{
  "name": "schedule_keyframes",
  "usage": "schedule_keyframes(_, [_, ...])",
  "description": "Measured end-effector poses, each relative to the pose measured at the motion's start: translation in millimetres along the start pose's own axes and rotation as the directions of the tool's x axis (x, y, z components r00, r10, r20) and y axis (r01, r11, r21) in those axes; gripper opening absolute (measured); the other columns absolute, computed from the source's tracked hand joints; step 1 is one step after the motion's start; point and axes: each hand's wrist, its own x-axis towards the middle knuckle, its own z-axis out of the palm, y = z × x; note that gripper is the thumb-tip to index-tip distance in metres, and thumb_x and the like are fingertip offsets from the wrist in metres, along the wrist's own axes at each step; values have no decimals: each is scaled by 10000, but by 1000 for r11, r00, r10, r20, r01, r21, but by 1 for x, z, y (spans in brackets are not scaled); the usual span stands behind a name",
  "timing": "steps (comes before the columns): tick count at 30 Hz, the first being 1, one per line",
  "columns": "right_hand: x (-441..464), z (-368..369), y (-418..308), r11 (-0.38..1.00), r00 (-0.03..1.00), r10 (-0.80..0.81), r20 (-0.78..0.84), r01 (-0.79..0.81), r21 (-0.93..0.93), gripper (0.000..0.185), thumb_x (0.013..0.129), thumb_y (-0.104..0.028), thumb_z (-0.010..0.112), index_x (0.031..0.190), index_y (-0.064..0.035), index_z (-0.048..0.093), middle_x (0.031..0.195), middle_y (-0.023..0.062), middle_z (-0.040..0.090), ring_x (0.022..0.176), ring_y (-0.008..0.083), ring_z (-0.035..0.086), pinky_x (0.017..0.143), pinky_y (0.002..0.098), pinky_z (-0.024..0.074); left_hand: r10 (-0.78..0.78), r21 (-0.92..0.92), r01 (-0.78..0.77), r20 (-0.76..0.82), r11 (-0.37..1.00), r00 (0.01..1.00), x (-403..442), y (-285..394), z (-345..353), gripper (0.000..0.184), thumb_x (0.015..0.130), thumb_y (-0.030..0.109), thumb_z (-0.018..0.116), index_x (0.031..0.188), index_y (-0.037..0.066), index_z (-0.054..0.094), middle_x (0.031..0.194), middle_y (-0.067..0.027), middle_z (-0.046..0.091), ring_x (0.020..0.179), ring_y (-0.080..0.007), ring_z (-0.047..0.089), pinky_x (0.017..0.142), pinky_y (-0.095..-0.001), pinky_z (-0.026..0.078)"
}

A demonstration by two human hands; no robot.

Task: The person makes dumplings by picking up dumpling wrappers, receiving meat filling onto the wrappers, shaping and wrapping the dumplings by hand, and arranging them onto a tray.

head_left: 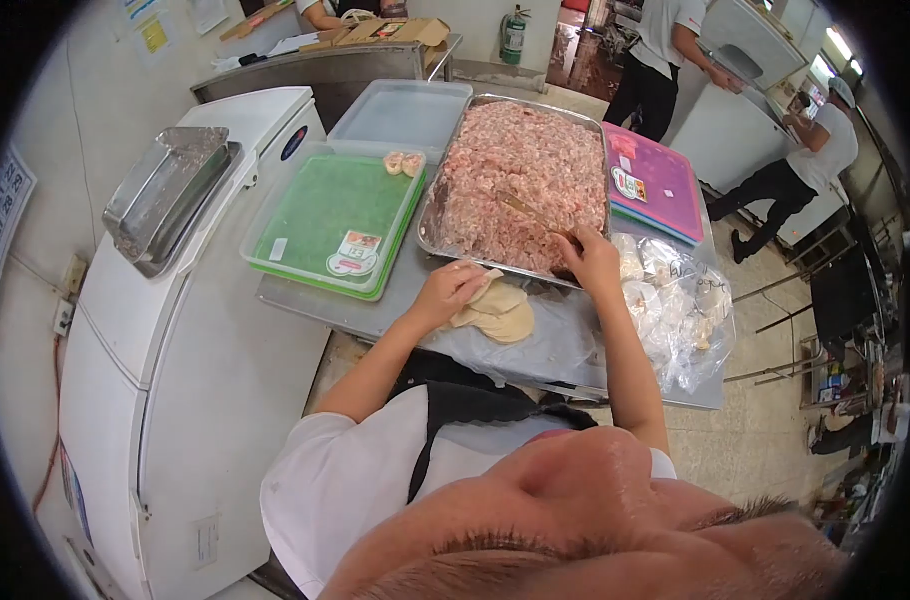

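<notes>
A deep metal tray (pixel 431 232) is filled with pink minced meat (pixel 525 150). My right hand (pixel 590 260) is closed on a thin flat spatula (pixel 531 212), whose blade lies on the meat near the tray's front edge. Just left of it, my left hand (pixel 449 295) pinches a pale round dough wrapper (pixel 487 279). Below those fingers lies a stack of similar wrappers (pixel 505 316) on clear plastic sheeting (pixel 558 335). A few filled dumplings (pixel 403 163) sit at the far right corner of a green-bottomed plastic container (pixel 325 215).
A translucent container (pixel 400 112) stands behind the green one. Right of the tray are pink and blue lids or boxes (pixel 665 185) and a bag of wrapped dough (pixel 675 310). A white freezer (pixel 215 330) with metal pans (pixel 170 190) flanks the left. Other people (pixel 815 150) stand beyond.
</notes>
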Motion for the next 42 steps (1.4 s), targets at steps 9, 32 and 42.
schedule_keyframes(9, [-1,1,1,999,1000,0,3,0,35,295,846,-322,685,852,-35,616,776,174,639,711,368,629,614,453,490,-392,-780,236,-13,579,920,45,2,-10,197,920,167,627,1036,8,630,956,-47,649,865,-90,602,760,-255,488])
schedule_keyframes(32, [2,5,-1,995,993,-79,-87,83,52,210,935,-225,575,941,-24,636,844,176,626,790,378,614,665,450,490,-119,-167,54,-408,984,905,104,-45,-25,333,950,263,569,1125,-12,634,963,-82,675,881,-135,611,790,-266,468])
schedule_keyframes(42, [0,3,-6,1000,999,-20,-37,20,-17,182,937,-239,567,943,-64,615,855,162,643,798,361,629,670,451,496,-318,-548,60,-389,835,865,100,-54,-32,263,960,239,563,1032,0,644,893,-4,642,807,-74,566,713,-255,464])
